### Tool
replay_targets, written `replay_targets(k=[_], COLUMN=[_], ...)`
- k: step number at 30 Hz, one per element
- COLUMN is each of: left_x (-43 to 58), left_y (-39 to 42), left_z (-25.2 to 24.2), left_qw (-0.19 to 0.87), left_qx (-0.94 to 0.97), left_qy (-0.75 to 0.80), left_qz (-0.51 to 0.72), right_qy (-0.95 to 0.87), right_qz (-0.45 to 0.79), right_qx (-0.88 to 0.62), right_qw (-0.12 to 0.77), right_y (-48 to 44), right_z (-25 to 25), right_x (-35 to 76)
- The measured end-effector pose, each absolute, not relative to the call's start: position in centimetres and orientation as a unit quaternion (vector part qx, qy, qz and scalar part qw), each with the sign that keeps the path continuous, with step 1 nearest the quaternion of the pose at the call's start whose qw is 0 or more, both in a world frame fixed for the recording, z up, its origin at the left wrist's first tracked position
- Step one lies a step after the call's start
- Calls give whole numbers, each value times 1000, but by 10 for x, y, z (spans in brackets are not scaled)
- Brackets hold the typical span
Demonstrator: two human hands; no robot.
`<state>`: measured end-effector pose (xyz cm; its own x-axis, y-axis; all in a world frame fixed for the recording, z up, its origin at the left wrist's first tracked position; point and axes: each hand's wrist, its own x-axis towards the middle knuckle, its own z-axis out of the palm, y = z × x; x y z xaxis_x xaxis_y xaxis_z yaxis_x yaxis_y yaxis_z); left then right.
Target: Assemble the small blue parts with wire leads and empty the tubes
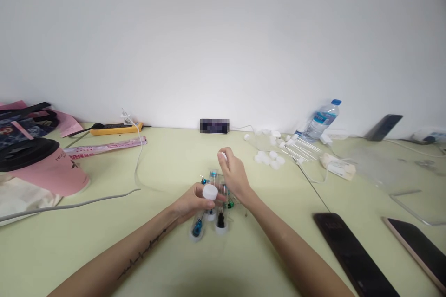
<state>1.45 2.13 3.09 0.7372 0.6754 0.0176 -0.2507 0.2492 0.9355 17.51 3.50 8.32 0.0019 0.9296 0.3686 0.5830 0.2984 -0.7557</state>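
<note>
In the middle of the table, my left hand [191,203] is closed, with thumb and fingers around a white round cap [210,191]. Whether a tube is attached behind this cap cannot be made out. Just beyond it, my right hand [235,174] is raised and pinches a small white piece [223,156], which looks like another cap. Under and between the hands lie several clear tubes with white ends. One tube [197,228] has a blue piece inside, and another [221,221] has a black one. A small green piece [230,204] shows beside my right wrist.
Loose white caps [270,159] and thin white sticks [304,148] lie at the back right, near a water bottle [322,120]. Phones [351,253] rest at the right front. Leftward are a pink cup [66,171], a yellow power strip [114,128] and a grey cable [87,203].
</note>
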Motion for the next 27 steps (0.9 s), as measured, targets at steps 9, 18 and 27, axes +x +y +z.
replay_targets(k=[9, 18, 27], left_x=[14, 8, -1], left_y=[20, 24, 27], left_z=[32, 42, 68], left_qw=[688, 632, 597], left_qx=[621, 663, 695], left_qy=[157, 131, 140], left_qz=[343, 378, 376], right_qy=[-604, -663, -605], right_qz=[236, 181, 69], right_qx=[-496, -526, -779], right_qw=[577, 502, 151], right_y=[15, 28, 73], right_z=[77, 97, 90], right_x=[159, 179, 326])
